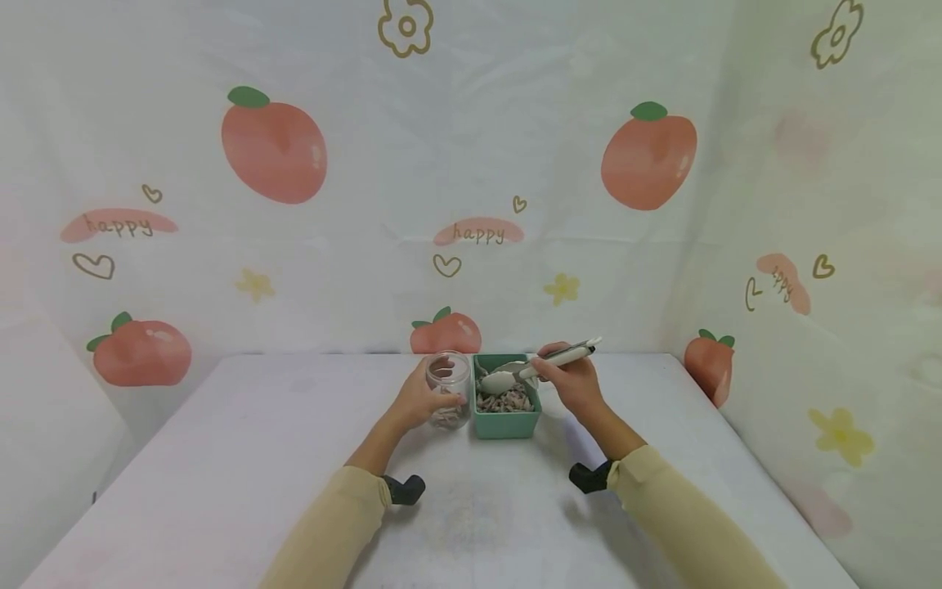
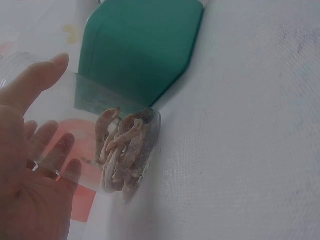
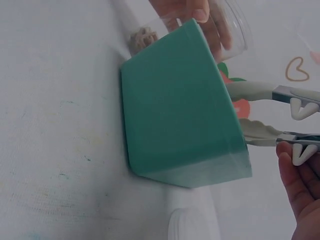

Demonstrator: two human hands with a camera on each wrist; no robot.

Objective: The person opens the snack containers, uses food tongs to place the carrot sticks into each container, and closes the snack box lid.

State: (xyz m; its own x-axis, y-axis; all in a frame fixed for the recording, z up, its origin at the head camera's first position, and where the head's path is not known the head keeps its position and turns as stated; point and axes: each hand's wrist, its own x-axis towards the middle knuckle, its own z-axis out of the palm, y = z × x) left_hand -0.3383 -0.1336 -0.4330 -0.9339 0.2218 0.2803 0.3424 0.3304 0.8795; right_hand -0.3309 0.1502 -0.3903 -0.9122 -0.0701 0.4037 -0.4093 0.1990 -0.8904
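A clear jar (image 1: 447,384) stands beside the left wall of a green bin (image 1: 506,425), with my left hand (image 1: 419,399) gripping its side. Brownish strips (image 2: 122,150) lie in the bottom of the jar in the left wrist view. More greyish-brown strips (image 1: 508,400) fill part of the bin. My right hand (image 1: 577,383) holds tongs (image 1: 562,356) with white heads, which reach down into the bin over the strips. In the right wrist view the two tong arms stand apart, their tips hidden behind the bin's wall (image 3: 175,100).
A whitish round object (image 3: 190,225), perhaps a lid, shows at the bottom of the right wrist view. The white table (image 1: 471,507) runs back to a wall sheet (image 1: 368,286) printed with fruit, flowers and hearts. Another sheet rises at the right.
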